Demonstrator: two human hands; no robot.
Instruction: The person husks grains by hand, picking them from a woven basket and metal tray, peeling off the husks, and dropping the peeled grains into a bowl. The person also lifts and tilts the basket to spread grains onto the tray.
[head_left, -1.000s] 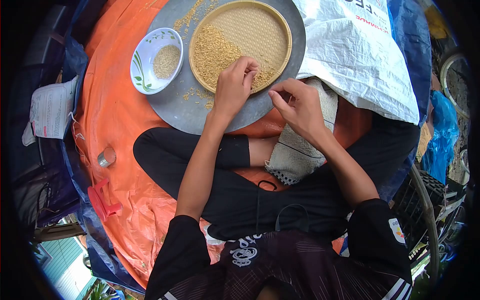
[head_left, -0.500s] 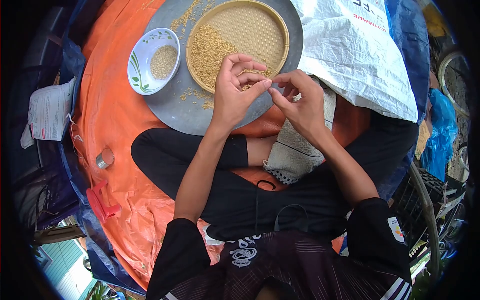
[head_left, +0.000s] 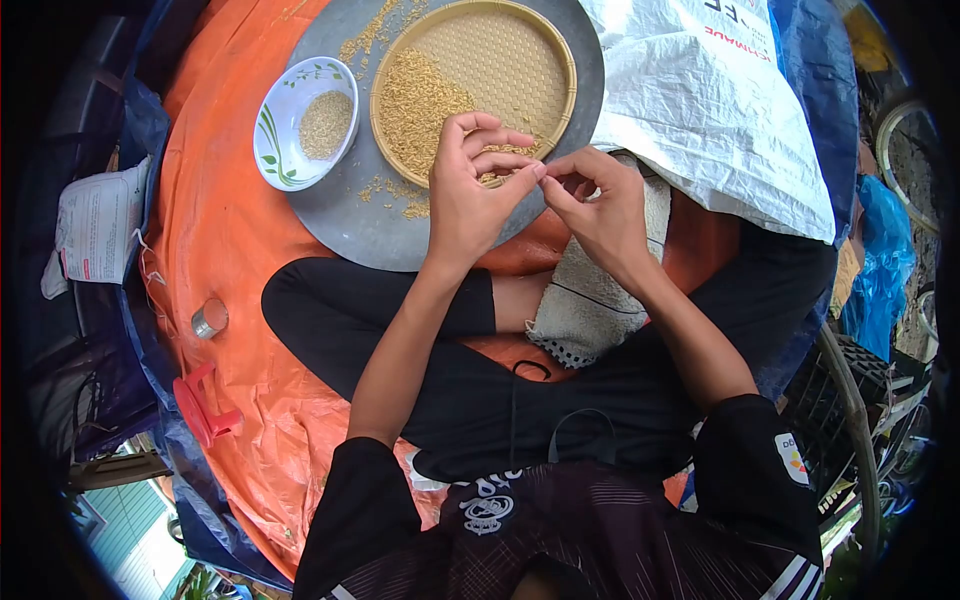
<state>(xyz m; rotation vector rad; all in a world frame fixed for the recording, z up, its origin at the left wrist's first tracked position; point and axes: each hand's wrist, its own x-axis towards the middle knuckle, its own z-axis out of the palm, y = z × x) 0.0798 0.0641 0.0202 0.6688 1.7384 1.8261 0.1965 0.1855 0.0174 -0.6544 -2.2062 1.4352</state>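
pinch between the hands: the left hand [head_left: 470, 195] and right hand [head_left: 600, 212] meet at their fingertips; whatever sits between them is too small to tell.
woven tray [head_left: 545, 60]: its near rim is hidden under the left hand's fingers.
metal platter [head_left: 350, 215]: far edge cut off by the frame; its right side is buried under the white sack [head_left: 720, 120].
sack print: red letters cut off at the top edge, unreadable.
towel [head_left: 590, 310]: upper part covered by the right hand.
paper packet [head_left: 95, 225], far left of the left hand: text too blurred to read.

Counts on the orange sheet
One tray [head_left: 350, 215], one basket [head_left: 545, 45], one bowl [head_left: 275, 125], two hands, one towel [head_left: 600, 300], one sack [head_left: 720, 110].
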